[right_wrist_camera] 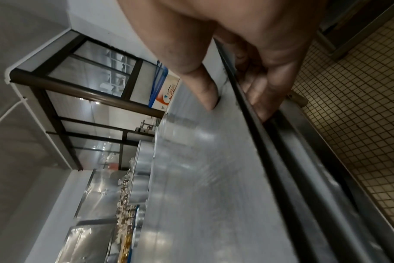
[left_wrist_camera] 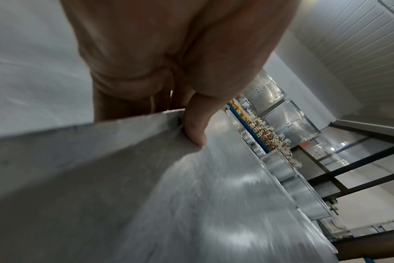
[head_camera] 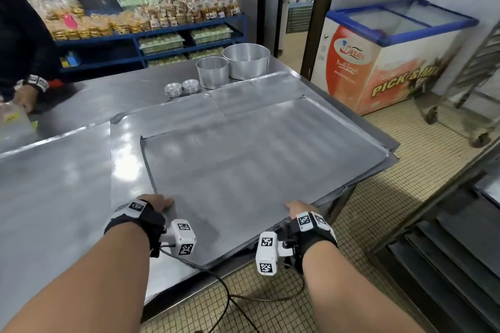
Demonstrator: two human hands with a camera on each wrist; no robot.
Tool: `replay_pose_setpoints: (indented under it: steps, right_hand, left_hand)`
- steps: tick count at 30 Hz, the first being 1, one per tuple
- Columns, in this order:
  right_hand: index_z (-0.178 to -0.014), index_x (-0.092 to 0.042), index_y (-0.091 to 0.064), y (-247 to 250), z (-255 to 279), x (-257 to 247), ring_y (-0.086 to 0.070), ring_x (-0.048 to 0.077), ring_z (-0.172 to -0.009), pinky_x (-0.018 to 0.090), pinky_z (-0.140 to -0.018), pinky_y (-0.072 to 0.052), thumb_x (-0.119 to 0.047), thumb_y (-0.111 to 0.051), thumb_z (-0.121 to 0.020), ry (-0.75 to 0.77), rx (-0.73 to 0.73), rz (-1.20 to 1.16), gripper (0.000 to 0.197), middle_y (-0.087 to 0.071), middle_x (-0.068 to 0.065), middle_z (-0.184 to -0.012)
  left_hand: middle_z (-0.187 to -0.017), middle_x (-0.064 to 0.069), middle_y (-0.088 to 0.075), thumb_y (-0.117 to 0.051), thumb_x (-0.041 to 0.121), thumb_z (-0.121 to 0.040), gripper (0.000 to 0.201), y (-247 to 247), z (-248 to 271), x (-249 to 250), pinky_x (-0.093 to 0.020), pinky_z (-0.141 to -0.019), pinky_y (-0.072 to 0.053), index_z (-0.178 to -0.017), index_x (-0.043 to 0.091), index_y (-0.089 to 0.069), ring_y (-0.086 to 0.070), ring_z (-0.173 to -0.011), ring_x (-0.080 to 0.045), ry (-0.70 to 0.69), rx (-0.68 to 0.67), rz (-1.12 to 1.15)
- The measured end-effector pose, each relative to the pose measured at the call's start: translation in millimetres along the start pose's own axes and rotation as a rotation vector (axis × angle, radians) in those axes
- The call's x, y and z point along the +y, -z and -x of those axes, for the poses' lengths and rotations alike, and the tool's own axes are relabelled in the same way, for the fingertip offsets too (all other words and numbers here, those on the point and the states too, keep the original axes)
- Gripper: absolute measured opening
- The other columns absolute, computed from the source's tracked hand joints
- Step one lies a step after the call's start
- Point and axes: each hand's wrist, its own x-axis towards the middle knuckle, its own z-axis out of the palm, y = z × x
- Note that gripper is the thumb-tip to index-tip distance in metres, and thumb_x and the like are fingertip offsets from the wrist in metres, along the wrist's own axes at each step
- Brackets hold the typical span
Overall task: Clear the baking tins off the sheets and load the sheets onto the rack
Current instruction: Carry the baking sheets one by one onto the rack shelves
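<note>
Both hands pinch the top sheet (head_camera: 243, 165) at its near edge, left hand (head_camera: 155, 204) and right hand (head_camera: 299, 209); the rack (head_camera: 443, 227) stands right.

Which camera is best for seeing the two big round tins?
The head view: the large baking tin and the smaller baking tin stand in full at the table's far end. The left wrist view shows them only as blurred metal walls beyond the left hand; the right wrist view shows them as blurred shapes too.
</note>
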Motion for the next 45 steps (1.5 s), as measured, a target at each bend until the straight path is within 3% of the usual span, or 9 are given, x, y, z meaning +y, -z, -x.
replay_pose_setpoints:
  steps: [3,5,8,15,23,29,38,42,45]
  right_hand:
    - [-0.120,-0.004,-0.064,-14,16,11,-0.064,0.025,-0.110,0.028,-0.090,-0.052,-0.035,-0.058,-0.092,-0.119,-0.031,-0.266,0.041,-0.066,0.009,-0.119]
    - [-0.116,0.000,-0.063,-22,22,20,-0.068,0.027,-0.100,0.034,-0.088,-0.054,-0.035,-0.068,-0.085,-0.177,0.007,-0.419,0.048,-0.070,0.012,-0.112]
    - [-0.129,0.002,-0.055,-36,33,30,-0.064,0.029,-0.108,0.029,-0.081,-0.046,-0.037,-0.070,-0.086,-0.256,0.045,-0.497,0.059,-0.064,0.016,-0.123]
    - [-0.146,-0.001,-0.033,-70,97,19,-0.046,0.026,-0.133,0.029,-0.102,-0.038,-0.046,-0.060,-0.093,-0.215,-0.011,-0.365,0.075,-0.041,0.013,-0.149]
    - [-0.133,-0.006,-0.054,-72,110,48,-0.056,0.025,-0.109,0.026,-0.083,-0.037,-0.045,-0.058,-0.093,-0.146,-0.013,-0.262,0.055,-0.051,0.013,-0.139]
    - [-0.135,0.000,-0.052,-52,111,73,-0.053,0.030,-0.126,0.021,-0.064,-0.041,-0.031,-0.068,-0.090,-0.082,-0.019,-0.261,0.057,-0.054,0.018,-0.137]
    - [-0.133,-0.002,-0.054,-14,97,104,-0.055,0.029,-0.124,0.017,-0.053,-0.038,-0.033,-0.068,-0.089,-0.139,0.019,-0.238,0.056,-0.057,0.016,-0.135]
    - [-0.132,0.000,-0.056,1,87,111,-0.055,0.030,-0.124,0.016,-0.053,-0.037,-0.031,-0.067,-0.090,-0.149,0.034,-0.114,0.053,-0.057,0.017,-0.134]
    - [-0.137,-0.009,-0.051,10,88,104,-0.054,0.030,-0.125,0.021,-0.069,-0.048,-0.028,-0.058,-0.096,-0.149,0.063,0.041,0.046,-0.055,0.016,-0.136]
  left_hand:
    - [-0.114,-0.006,-0.061,-0.044,0.028,-0.104,0.027,-4,6,-13,-0.025,-0.088,-0.046,-0.077,0.029,-0.047,-0.059,-0.120,-0.028,-0.045,-0.056,-0.129]
    - [-0.134,-0.018,-0.057,-0.050,0.023,-0.103,0.018,-3,27,-20,-0.020,-0.073,-0.045,-0.116,0.020,-0.061,-0.053,-0.128,-0.032,-0.017,-0.063,-0.158]
    - [-0.142,-0.015,-0.051,-0.050,0.026,-0.102,0.045,-5,32,-41,-0.025,-0.093,-0.045,-0.142,0.009,-0.041,-0.051,-0.130,-0.028,-0.177,-0.179,-0.420]
    - [-0.142,-0.015,-0.053,-0.045,0.038,-0.103,0.050,1,45,-78,-0.030,-0.103,-0.042,-0.140,0.005,-0.049,-0.053,-0.128,-0.030,-0.228,-0.154,-0.584]
    - [-0.119,-0.013,-0.061,-0.060,0.030,-0.093,0.033,27,48,-94,-0.032,-0.095,-0.048,-0.113,0.004,-0.061,-0.060,-0.114,-0.031,-0.145,0.059,-0.462]
    - [-0.137,-0.018,-0.045,-0.059,0.036,-0.085,0.061,25,40,-71,-0.045,-0.112,-0.031,-0.133,0.003,-0.043,-0.034,-0.134,-0.038,-0.147,0.225,-0.496]
    - [-0.130,-0.015,-0.052,-0.061,0.041,-0.086,0.052,0,18,-36,-0.042,-0.105,-0.041,-0.126,0.008,-0.051,-0.048,-0.123,-0.034,-0.196,0.076,-0.534]
    - [-0.116,-0.014,-0.066,-0.064,0.067,-0.073,0.072,-12,-14,-41,-0.042,-0.097,-0.050,-0.113,0.007,-0.067,-0.062,-0.108,-0.035,-0.156,-0.034,-0.502]
    - [-0.107,-0.018,-0.069,-0.068,0.071,-0.072,0.072,-13,-17,-42,-0.039,-0.086,-0.053,-0.099,0.004,-0.070,-0.066,-0.097,-0.035,-0.172,-0.111,-0.473]
